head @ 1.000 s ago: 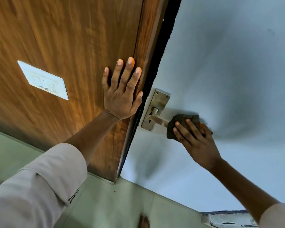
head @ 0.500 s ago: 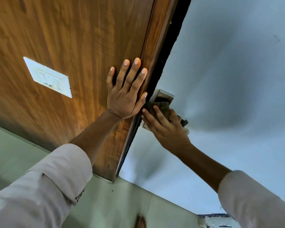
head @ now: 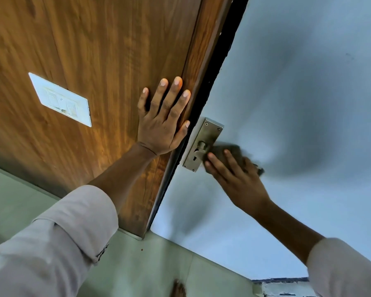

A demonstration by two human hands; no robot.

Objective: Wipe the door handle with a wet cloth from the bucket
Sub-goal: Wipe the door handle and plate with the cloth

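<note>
A metal door handle with a rectangular backplate [head: 204, 142] is fixed to the pale blue door [head: 298, 103] beside its edge. My right hand [head: 236, 179] presses a dark grey-brown cloth [head: 225, 152] over the lever, which the cloth and fingers hide; only the lever's round base shows. The hand and cloth are blurred. My left hand [head: 163, 123] lies flat, fingers spread, on the brown wooden panel [head: 105, 61] just left of the door gap. No bucket is in view.
A white switch plate [head: 61, 100] sits on the wooden panel to the left. Pale green floor tiles [head: 150, 266] run along the bottom, with a bare foot [head: 177, 289] at the lower edge. A blue-and-white object [head: 283, 288] peeks in at the bottom right.
My right hand slid the cloth from the lever's end up onto the backplate, then back right along the lever, uncovering the plate again. My left hand stayed on the wood.
</note>
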